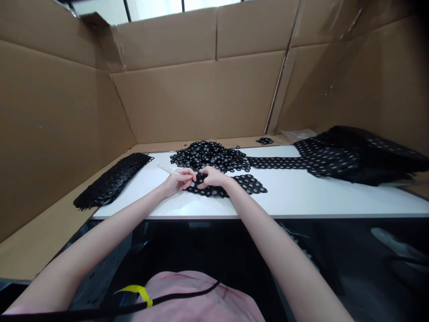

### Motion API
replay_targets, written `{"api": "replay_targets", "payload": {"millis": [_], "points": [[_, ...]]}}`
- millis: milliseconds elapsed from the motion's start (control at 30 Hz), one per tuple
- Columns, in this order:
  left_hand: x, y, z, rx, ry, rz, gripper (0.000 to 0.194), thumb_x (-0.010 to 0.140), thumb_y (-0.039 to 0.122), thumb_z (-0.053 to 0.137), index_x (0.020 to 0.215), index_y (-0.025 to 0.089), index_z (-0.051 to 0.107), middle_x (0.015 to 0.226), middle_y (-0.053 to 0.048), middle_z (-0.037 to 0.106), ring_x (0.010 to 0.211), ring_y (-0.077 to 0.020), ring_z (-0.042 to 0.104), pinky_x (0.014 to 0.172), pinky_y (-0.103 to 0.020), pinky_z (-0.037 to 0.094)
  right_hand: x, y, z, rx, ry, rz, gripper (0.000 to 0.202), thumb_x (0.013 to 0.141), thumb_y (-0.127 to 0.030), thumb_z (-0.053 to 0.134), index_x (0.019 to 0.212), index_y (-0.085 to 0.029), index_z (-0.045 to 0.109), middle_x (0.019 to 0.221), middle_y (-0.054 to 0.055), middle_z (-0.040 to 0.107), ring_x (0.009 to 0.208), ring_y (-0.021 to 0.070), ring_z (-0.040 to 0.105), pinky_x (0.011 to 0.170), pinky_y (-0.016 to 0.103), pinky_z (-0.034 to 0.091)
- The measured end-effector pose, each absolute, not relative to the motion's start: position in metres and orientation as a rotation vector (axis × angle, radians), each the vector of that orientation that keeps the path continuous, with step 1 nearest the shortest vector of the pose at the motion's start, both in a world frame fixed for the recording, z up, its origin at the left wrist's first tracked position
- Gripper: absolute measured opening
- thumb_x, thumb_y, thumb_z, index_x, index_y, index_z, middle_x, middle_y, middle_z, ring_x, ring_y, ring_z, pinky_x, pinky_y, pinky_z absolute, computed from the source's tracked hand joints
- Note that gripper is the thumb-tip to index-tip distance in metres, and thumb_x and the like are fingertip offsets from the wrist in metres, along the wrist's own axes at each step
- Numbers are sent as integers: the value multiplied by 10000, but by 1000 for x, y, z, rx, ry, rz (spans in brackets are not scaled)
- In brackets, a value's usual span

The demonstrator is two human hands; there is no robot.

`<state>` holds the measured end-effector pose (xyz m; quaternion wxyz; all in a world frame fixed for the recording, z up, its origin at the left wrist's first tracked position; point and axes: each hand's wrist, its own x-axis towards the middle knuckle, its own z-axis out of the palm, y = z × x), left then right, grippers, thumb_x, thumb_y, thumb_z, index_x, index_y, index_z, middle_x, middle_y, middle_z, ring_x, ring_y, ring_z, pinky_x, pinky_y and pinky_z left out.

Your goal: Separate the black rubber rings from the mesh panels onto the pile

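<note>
My left hand (181,180) is closed around a slim white pen-like tool (166,168), whose back end points up and to the left. Close beside it, my right hand (213,176) pinches a black piece (200,177) of joined rings between thumb and fingers. The fingertips of both hands almost meet there, and they hide the tool's front end. Under and to the right of the hands lies a flat black sheet of joined rings (250,184). Just behind the hands rises a heap of loose black rings (211,154).
A stack of black ring mesh (114,179) lies at the left of the white table (301,197). Dark perforated material (351,154) is piled at the right, a strip (278,163) reaching toward the heap. A few rings (264,141) lie behind. Cardboard walls (194,103) enclose the table.
</note>
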<state>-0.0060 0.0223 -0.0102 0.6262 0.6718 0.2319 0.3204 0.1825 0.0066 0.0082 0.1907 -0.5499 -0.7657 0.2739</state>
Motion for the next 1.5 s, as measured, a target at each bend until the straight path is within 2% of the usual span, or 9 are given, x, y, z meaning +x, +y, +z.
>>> {"api": "replay_targets", "payload": {"millis": [500, 800, 1100, 1500], "points": [[-4, 19, -9, 1562, 557, 751, 199, 751, 309, 612, 761, 111, 594, 439, 9, 502, 380, -62, 377, 422, -203, 181, 182, 6, 8, -1551, -2140, 782, 305, 553, -291, 718, 607, -181, 439, 635, -64, 481, 683, 124, 474, 649, 257, 262], [-3, 19, -10, 1671, 594, 697, 201, 762, 310, 590, 778, 111, 611, 454, 8, 523, 380, -56, 347, 425, -213, 181, 183, 9, 5, -1479, -2161, 754, 290, 526, -307, 713, 602, -178, 464, 645, -57, 508, 688, 131, 485, 639, 253, 279], [-1, 17, -7, 1696, 587, 669, 197, 733, 304, 600, 737, 108, 620, 384, 41, 412, 360, -47, 263, 438, -236, 100, 186, 11, 3, -1426, -2190, 772, 301, 525, -331, 707, 598, -176, 460, 645, -58, 501, 678, 125, 476, 637, 249, 281], [-4, 18, -8, 1595, 575, 733, 205, 742, 317, 608, 762, 114, 593, 453, -2, 529, 376, -61, 371, 424, -207, 178, 185, 6, 7, -1508, -2202, 727, 295, 554, -353, 714, 661, -183, 498, 688, -35, 522, 702, 145, 495, 652, 256, 299]]}}
